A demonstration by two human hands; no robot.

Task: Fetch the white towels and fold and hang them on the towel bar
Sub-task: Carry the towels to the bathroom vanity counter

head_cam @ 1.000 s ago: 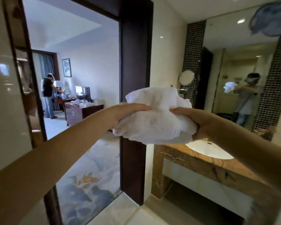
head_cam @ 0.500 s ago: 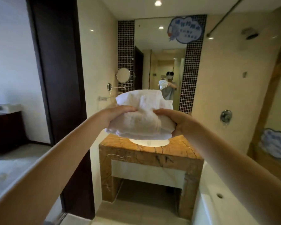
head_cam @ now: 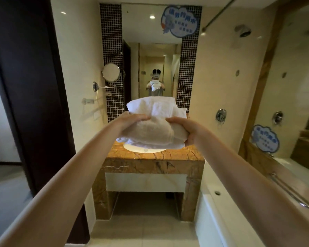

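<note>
A bundle of white towels (head_cam: 155, 122) is held out at arm's length in front of me, above the sink. My left hand (head_cam: 132, 120) grips its left side and my right hand (head_cam: 187, 127) grips its right side and underside. The bundle is loosely folded, with several layers showing at its lower edge. A chrome bar (head_cam: 292, 191) runs along the wall beside the bathtub at the right. The mirror (head_cam: 153, 56) ahead reflects me holding the towels.
A brown marble vanity (head_cam: 150, 163) with a white basin (head_cam: 143, 149) stands straight ahead. The white bathtub (head_cam: 221, 207) fills the right side. A dark door frame (head_cam: 30, 104) rises at the left. A round swing-arm mirror (head_cam: 111, 72) sticks out from the left wall. Tiled floor lies before the vanity.
My view has swung right from the doorway and bedroom to face the vanity squarely. Both hands have kept their hold on the towels, which now sit centred over the basin.
</note>
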